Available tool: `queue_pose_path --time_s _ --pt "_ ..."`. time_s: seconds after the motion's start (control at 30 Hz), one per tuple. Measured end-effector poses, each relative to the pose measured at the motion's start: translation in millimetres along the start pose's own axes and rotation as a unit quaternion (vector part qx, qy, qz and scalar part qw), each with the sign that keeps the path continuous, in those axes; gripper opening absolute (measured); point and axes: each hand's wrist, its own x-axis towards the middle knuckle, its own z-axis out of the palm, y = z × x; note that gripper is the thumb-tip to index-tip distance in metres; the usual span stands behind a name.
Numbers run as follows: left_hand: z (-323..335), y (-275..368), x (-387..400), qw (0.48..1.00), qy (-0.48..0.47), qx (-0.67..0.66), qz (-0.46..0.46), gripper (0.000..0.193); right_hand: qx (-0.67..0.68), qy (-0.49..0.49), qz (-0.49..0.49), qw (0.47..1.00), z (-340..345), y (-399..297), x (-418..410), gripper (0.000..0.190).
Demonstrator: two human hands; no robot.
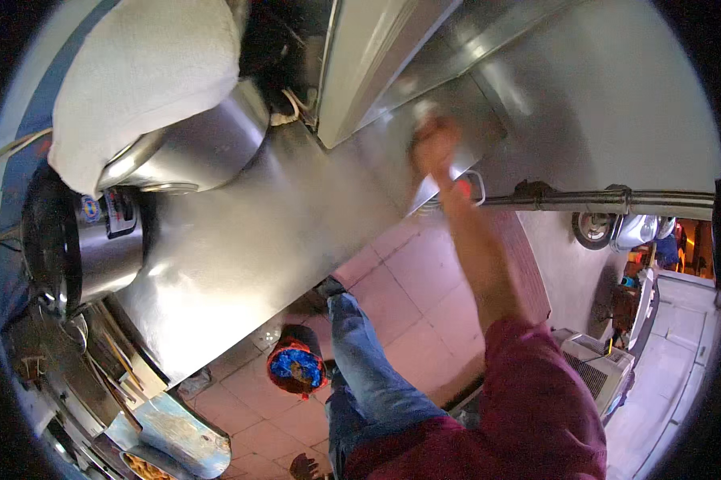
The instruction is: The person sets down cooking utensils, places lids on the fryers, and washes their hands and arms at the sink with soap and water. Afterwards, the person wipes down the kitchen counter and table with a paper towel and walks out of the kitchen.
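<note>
My right hand (pixel 435 144), blurred by motion, is over the far part of a stainless steel counter (pixel 246 240), near its front edge. A small whitish thing (pixel 425 111) shows at the closed fingers; blur hides what it is. Close to the wrist, a pale handle (pixel 477 186) with something red beside it sticks out from the counter's edge. What appears to be my left hand (pixel 305 467) hangs low in shadow at the bottom edge, its grip unclear.
A large steel pot (pixel 210 135) under white cloth (pixel 150 78) and a steel appliance (pixel 111 240) stand at left. A metal post (pixel 372 66) rises from the counter. A lined bin (pixel 297 366) sits on the tiled floor, a blue-white scoop-shaped board (pixel 174 432) at lower left.
</note>
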Motion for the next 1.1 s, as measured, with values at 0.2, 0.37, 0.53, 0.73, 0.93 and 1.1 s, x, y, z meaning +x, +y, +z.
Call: queue_pose_path --time_s 0.2,0.37,0.53,0.73,0.93,1.1 --pt "47.6 -8.6 -14.5 0.936 0.299 0.187 0.012 0.041 0.507 -0.253 -0.138 0.812 -266.5 -210.7 -56.4 0.042" --pt "83.0 -16.8 -42.5 0.961 0.208 0.127 0.128 0.034 0.469 -0.291 0.105 0.828 -186.2 -166.4 -26.7 0.041" --pt "78.8 -74.2 -60.5 0.971 0.230 -0.010 0.071 0.034 0.585 -0.182 0.214 0.761 -200.3 -274.9 19.9 0.028" --pt "73.9 -107.0 -64.2 0.980 0.121 -0.133 0.090 0.037 0.609 -0.266 -0.023 0.747 -312.7 -396.2 26.6 0.030" --pt "75.8 -115.9 -66.7 0.967 0.213 -0.065 0.123 0.041 0.547 -0.300 0.092 0.776 -269.5 -316.1 36.3 0.034" --pt "79.2 -148.7 -50.4 0.962 0.247 -0.097 0.070 0.038 0.460 -0.217 -0.112 0.853 -285.1 -430.4 48.1 0.044"
